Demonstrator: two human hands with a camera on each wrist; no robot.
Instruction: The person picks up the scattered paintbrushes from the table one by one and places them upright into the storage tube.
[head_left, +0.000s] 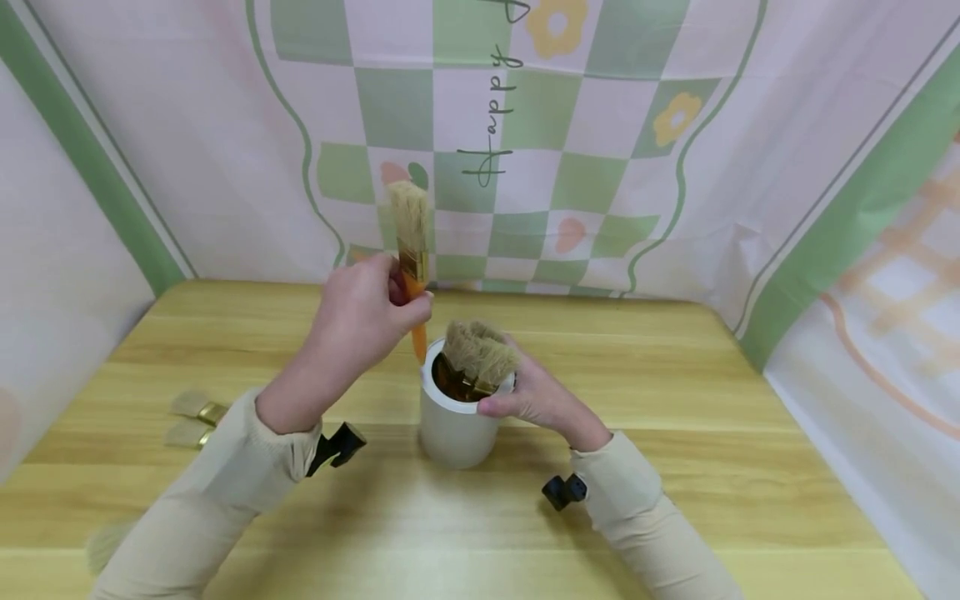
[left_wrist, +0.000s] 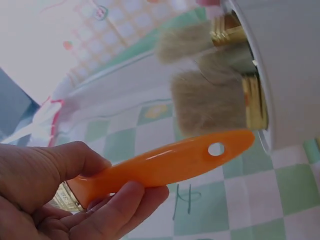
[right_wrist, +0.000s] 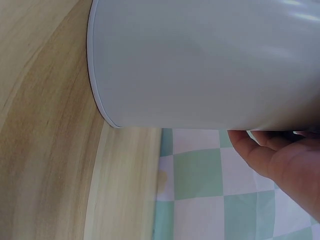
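My left hand (head_left: 363,308) pinches a paintbrush by its orange handle (left_wrist: 170,160), bristles (head_left: 410,212) up. The handle's holed end points down right at the rim of a white cylindrical container (head_left: 457,429). Several paintbrushes stand in that container, their pale bristles (head_left: 480,350) rising above the rim and their handles hidden inside. My right hand (head_left: 536,387) grips the container's upper right side, thumb at the rim and fingers behind. From the right wrist view, fingertips (right_wrist: 245,142) lie against the container's smooth wall (right_wrist: 200,65).
Two more paintbrushes (head_left: 197,421) lie on the wooden table (head_left: 637,375) at the left, partly under my left sleeve. Another pale bristle end (head_left: 105,546) shows nearer the front left edge. A checked cloth (head_left: 495,108) hangs behind the table.
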